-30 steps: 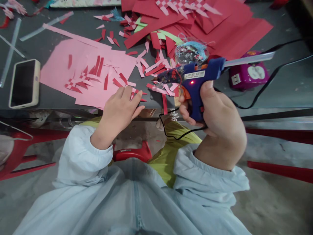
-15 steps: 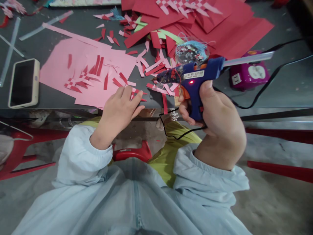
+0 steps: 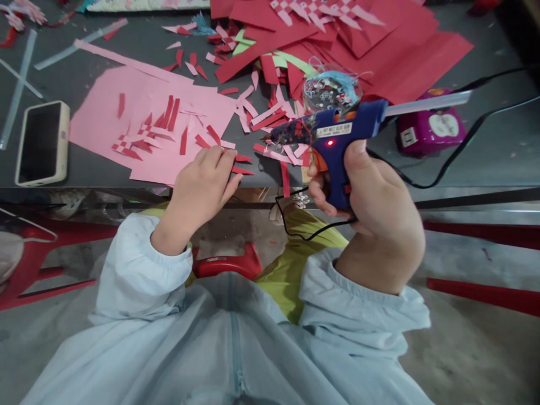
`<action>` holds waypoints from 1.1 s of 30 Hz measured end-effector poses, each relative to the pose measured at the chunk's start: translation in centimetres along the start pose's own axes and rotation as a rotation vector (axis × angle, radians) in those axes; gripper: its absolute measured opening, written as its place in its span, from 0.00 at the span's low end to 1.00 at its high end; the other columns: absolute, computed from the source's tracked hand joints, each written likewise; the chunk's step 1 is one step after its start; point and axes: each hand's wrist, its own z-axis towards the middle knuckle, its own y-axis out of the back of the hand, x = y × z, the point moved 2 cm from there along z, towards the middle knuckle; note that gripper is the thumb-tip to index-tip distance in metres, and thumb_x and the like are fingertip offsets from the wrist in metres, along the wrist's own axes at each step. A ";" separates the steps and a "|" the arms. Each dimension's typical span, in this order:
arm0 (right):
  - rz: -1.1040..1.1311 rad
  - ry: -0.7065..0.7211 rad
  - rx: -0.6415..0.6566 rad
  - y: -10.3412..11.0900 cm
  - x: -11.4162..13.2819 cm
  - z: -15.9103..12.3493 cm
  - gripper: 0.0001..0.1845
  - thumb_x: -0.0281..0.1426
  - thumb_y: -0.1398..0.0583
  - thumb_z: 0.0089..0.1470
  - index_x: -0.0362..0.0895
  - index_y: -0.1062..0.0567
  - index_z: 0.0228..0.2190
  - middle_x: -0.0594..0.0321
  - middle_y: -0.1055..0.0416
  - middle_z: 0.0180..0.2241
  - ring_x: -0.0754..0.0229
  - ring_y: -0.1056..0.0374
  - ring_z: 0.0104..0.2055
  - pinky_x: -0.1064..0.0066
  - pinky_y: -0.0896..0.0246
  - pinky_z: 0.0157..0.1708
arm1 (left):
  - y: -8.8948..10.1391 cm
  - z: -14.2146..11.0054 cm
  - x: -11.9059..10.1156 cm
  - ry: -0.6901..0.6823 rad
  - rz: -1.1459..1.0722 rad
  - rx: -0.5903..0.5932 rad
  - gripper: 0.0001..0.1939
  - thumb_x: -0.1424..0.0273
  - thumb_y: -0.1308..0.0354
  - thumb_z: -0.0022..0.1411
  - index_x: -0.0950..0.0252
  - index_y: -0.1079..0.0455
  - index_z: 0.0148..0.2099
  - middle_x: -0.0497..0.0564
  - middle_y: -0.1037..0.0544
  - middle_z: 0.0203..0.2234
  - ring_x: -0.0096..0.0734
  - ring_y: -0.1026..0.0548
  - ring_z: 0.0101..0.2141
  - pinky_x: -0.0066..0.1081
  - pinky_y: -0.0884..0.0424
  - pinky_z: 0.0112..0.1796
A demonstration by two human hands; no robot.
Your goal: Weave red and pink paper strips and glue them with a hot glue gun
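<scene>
My right hand (image 3: 375, 191) is wrapped round the handle of a blue hot glue gun (image 3: 335, 160), fingers by its orange trigger. Its red light glows, a clear glue stick (image 3: 428, 104) juts from the back, and the dark nozzle points left. My left hand (image 3: 206, 180) lies palm down at the table's front edge, fingers flat and thumb out to the right. It covers most of a red and pink paper piece (image 3: 242, 170), whose red tips stick out beside the thumb. Under and beyond that hand spreads pink paper (image 3: 101, 112), with a woven paper fish shape (image 3: 141, 138) and red strips on it.
A phone (image 3: 42, 143) lies at left near clear glue sticks (image 3: 17, 90). Cut paper strips (image 3: 270, 115) litter the middle. Behind are red sheets (image 3: 405, 62) and a clear bag of small beads (image 3: 331, 93). A purple box (image 3: 430, 126) and black cable (image 3: 447, 160) are at right.
My left hand has slid slightly left, showing more of the red tips beside the thumb. My right hand and the glue gun have stayed put.
</scene>
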 end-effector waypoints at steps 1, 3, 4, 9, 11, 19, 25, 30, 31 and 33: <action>-0.002 0.003 0.003 0.0 0.0 0.0 0.29 0.57 0.46 0.60 0.46 0.25 0.28 0.66 0.34 0.17 0.69 0.45 0.13 0.77 0.58 0.11 | 0.0 0.0 0.0 -0.011 0.005 0.000 0.22 0.66 0.52 0.72 0.70 0.36 0.63 0.65 0.25 0.51 0.49 0.28 0.53 0.42 0.28 0.48; 0.000 0.000 0.007 0.0 0.0 0.0 0.29 0.57 0.46 0.59 0.46 0.25 0.28 0.66 0.34 0.17 0.69 0.44 0.14 0.76 0.58 0.11 | -0.1 0.0 -0.1 -0.026 0.016 0.001 0.21 0.66 0.53 0.73 0.71 0.34 0.62 0.65 0.25 0.50 0.50 0.28 0.52 0.42 0.28 0.47; 0.001 -0.001 0.007 0.0 0.0 0.0 0.29 0.57 0.45 0.59 0.45 0.25 0.28 0.66 0.33 0.17 0.69 0.44 0.14 0.76 0.58 0.11 | -0.1 0.0 -0.1 -0.030 0.021 0.003 0.21 0.66 0.53 0.73 0.71 0.34 0.61 0.65 0.26 0.50 0.50 0.28 0.51 0.42 0.28 0.47; -0.016 0.008 0.002 0.0 -0.1 0.0 0.31 0.59 0.47 0.59 0.45 0.25 0.28 0.66 0.34 0.17 0.69 0.46 0.13 0.76 0.58 0.11 | -0.1 0.1 -0.3 -0.033 0.037 0.012 0.19 0.67 0.52 0.72 0.68 0.32 0.60 0.65 0.26 0.50 0.50 0.28 0.50 0.43 0.28 0.45; -0.022 0.012 -0.001 -0.1 0.0 -0.1 0.32 0.60 0.47 0.58 0.45 0.25 0.28 0.66 0.35 0.17 0.69 0.46 0.13 0.76 0.58 0.11 | -0.1 0.1 -0.4 -0.029 0.046 0.022 0.19 0.67 0.52 0.72 0.69 0.32 0.60 0.65 0.26 0.50 0.50 0.28 0.50 0.42 0.28 0.45; -0.012 -0.010 0.010 -0.3 0.2 0.0 0.32 0.61 0.46 0.57 0.44 0.26 0.27 0.66 0.35 0.15 0.70 0.47 0.13 0.77 0.58 0.11 | -0.1 0.2 -0.6 -0.031 0.068 0.018 0.20 0.67 0.53 0.73 0.72 0.33 0.60 0.66 0.25 0.50 0.50 0.27 0.50 0.43 0.28 0.47; 0.010 -0.024 0.009 -0.4 0.3 0.0 0.30 0.60 0.44 0.55 0.45 0.26 0.27 0.66 0.34 0.16 0.69 0.45 0.13 0.77 0.59 0.11 | -0.2 0.0 -0.5 -0.048 0.068 0.007 0.21 0.67 0.53 0.73 0.70 0.34 0.62 0.65 0.26 0.51 0.49 0.27 0.50 0.42 0.28 0.46; 0.005 -0.039 0.012 -0.4 0.3 0.0 0.30 0.61 0.44 0.54 0.45 0.26 0.27 0.67 0.35 0.16 0.70 0.46 0.13 0.76 0.60 0.11 | 0.1 0.1 -0.8 -0.046 0.100 0.042 0.21 0.67 0.55 0.73 0.71 0.33 0.61 0.67 0.26 0.50 0.51 0.28 0.49 0.43 0.28 0.43; 0.004 -0.041 0.011 -0.4 0.4 0.0 0.31 0.61 0.44 0.54 0.45 0.26 0.27 0.66 0.35 0.16 0.69 0.46 0.13 0.76 0.60 0.11 | 0.1 0.1 -0.9 -0.045 0.100 0.050 0.21 0.68 0.56 0.73 0.71 0.33 0.61 0.68 0.26 0.50 0.52 0.28 0.49 0.43 0.28 0.43; 0.008 -0.039 0.012 -0.4 0.4 0.0 0.31 0.61 0.44 0.54 0.45 0.27 0.27 0.66 0.35 0.16 0.69 0.45 0.13 0.76 0.60 0.11 | 0.2 0.1 -1.0 -0.042 0.098 0.060 0.21 0.68 0.55 0.73 0.71 0.33 0.61 0.68 0.26 0.50 0.52 0.28 0.50 0.43 0.28 0.44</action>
